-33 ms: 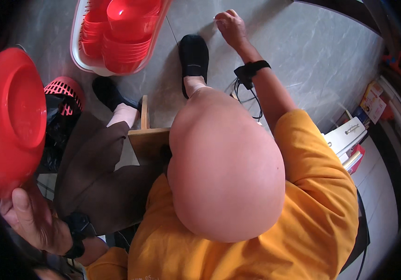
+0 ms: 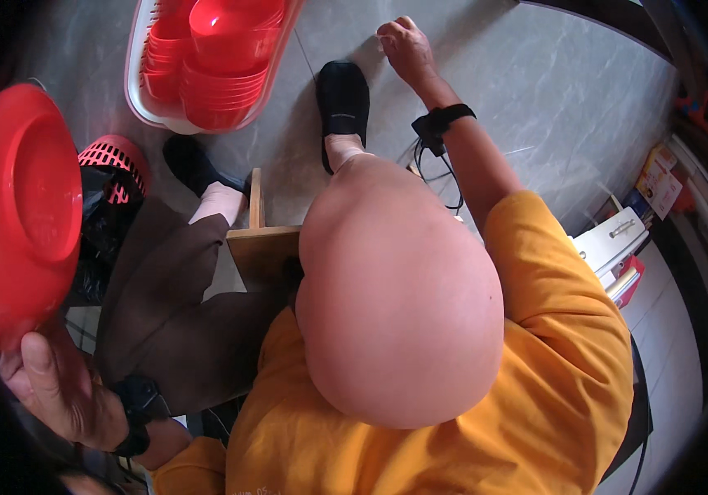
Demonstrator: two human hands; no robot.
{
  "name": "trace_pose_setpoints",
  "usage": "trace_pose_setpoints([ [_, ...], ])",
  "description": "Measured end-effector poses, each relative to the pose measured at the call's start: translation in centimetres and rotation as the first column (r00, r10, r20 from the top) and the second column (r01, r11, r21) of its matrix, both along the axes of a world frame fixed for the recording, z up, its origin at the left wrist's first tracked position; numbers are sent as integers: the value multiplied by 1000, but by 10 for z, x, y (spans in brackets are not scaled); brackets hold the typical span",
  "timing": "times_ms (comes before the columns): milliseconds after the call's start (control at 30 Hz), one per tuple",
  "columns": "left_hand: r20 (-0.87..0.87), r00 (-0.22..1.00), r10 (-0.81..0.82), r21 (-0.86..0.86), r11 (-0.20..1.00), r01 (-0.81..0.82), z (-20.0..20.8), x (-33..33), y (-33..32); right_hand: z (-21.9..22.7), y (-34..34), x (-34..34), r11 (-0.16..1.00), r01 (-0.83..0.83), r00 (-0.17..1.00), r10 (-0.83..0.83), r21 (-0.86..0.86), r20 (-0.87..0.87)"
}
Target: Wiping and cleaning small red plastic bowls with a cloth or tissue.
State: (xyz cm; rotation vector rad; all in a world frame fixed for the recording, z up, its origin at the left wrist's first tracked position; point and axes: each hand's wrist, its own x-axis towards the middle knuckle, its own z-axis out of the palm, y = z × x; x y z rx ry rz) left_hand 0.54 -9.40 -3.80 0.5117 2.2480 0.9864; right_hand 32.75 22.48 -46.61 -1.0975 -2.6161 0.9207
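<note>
At the far left, my left hand (image 2: 61, 388) is closed on the lower edge of a shiny red bowl (image 2: 28, 206), with the thumb lying along its rim. The bowl is tipped on its side, and its round raised base faces the camera. My right hand (image 2: 407, 51) is stretched out over the floor at the upper middle, past a black shoe. Its fingers are curled together. Something small and whitish shows at the fingertips, too small to name. Stacks of red bowls (image 2: 222, 87) stand in a white basket (image 2: 133, 74) at the upper left.
A pink slotted bin (image 2: 115, 157) with a black bag stands beside the held bowl. The end of a wooden stool (image 2: 263, 239) shows by my legs. Black cables (image 2: 444, 177) lie under my right forearm. White drawers (image 2: 609, 239) and shelves stand at the right.
</note>
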Motion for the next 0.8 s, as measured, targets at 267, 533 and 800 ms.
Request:
trace_pose_setpoints([
  [267,34,990,-137,-45,989,138,4,4,19,-11,-12,-6,961,-200,967,163,193,195],
  [533,-3,999,-54,143,988,54,-7,14,28,7,-2,3,902,-416,886,374,115,274],
  [800,59,997,-47,406,914,19,7,0,-1,124,82,66,487,218,913,205,-846,353],
])
